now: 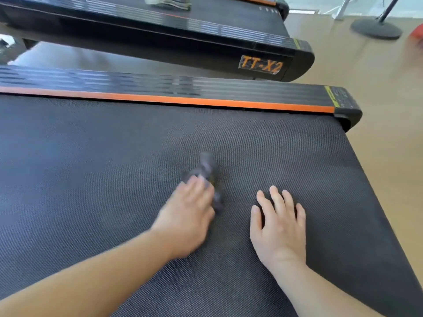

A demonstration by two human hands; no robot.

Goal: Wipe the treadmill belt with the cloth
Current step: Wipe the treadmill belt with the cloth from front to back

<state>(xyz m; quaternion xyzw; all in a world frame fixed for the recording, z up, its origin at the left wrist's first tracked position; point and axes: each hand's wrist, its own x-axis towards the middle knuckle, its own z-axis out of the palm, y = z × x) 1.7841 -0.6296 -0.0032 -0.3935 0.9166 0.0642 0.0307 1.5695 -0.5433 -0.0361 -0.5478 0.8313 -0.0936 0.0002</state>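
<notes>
The dark textured treadmill belt (pixel 91 156) fills most of the head view. A crumpled grey cloth (pixel 207 169) lies on the belt near its middle, blurred by motion. My left hand (pixel 187 216) presses on the cloth's near end, fingers over it, and is blurred too. My right hand (pixel 278 225) rests flat on the belt to the right of the cloth, fingers spread, holding nothing.
A black side rail with an orange stripe (pixel 183 100) borders the belt's far side. Beyond it stands a second treadmill marked TT-X2 (pixel 261 65). Wooden floor (pixel 377 88) lies to the right, with a round black stand base (pixel 376 29) at the top right.
</notes>
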